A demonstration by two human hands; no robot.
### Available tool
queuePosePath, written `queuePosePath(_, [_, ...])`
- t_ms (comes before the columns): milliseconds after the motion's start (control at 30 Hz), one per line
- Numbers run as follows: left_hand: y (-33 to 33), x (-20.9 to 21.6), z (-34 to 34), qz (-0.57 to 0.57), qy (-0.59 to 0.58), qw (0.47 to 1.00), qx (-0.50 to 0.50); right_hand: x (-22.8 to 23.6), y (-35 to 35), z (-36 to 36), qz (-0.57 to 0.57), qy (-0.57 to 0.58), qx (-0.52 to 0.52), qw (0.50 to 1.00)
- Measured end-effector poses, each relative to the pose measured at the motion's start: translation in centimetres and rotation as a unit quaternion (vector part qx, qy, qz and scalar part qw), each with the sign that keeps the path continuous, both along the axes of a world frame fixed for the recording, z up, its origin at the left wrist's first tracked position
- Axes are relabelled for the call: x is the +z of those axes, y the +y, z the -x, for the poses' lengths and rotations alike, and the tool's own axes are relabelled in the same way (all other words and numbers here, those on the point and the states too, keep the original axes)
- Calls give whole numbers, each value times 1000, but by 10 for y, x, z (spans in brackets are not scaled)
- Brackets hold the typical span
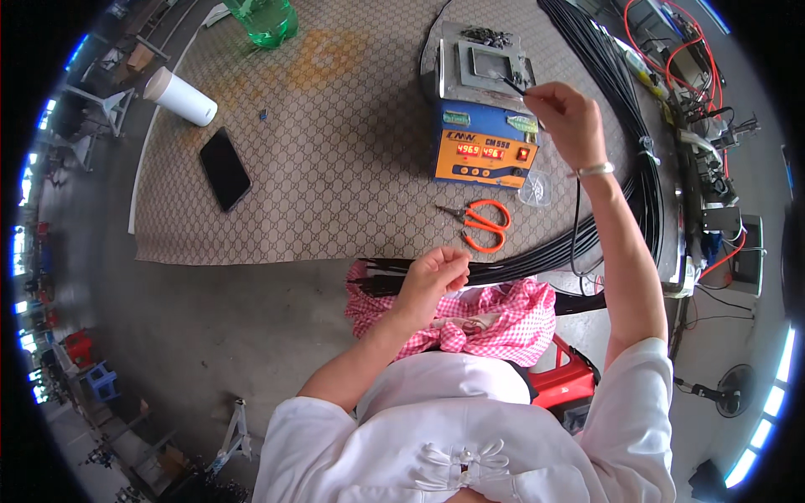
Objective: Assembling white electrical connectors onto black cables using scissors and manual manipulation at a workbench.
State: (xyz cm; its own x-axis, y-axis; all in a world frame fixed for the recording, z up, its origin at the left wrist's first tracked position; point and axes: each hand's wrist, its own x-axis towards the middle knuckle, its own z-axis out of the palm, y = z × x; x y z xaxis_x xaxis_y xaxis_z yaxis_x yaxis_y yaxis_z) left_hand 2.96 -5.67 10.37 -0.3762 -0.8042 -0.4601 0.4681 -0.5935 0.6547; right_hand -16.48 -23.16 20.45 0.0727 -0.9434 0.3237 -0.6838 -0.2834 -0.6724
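Note:
My right hand (570, 121) pinches a thin black cable (513, 85). The tip of the cable points down into the square metal well (490, 63) on top of a solder pot (482, 151) with a blue and orange body and lit red displays. More black cable hangs below that wrist. My left hand (436, 277) is closed at the table's near edge, over the ends of a black cable bundle (537, 264); whatever its fingers hold, if anything, is hidden. Between the hands lies a pair of orange-handled cutters (482, 225).
A patterned cloth covers the table (335, 168). On its left are a white tumbler (180, 96), a black phone (225, 169) and a green bottle (264, 21). Beside the solder pot sits a small clear dish (535, 189). The long cable bundle curves along the right side.

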Motion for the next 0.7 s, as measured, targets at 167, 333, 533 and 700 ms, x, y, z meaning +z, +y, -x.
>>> queuePosePath(167, [0, -3, 1, -9, 1, 1000, 12, -10, -38, 3, 59, 118, 0, 991])
queuePosePath(333, [-1, -10, -2, -14, -3, 1000, 13, -13, -50, -1, 53, 180, -6, 982])
queuePosePath(533, [-1, -11, -2, -30, -15, 999, 16, -15, -54, 1, 43, 199, -8, 979])
queuePosePath(700, [-3, -9, -2, -34, -18, 999, 16, -13, -55, 1, 46, 221, 0, 974])
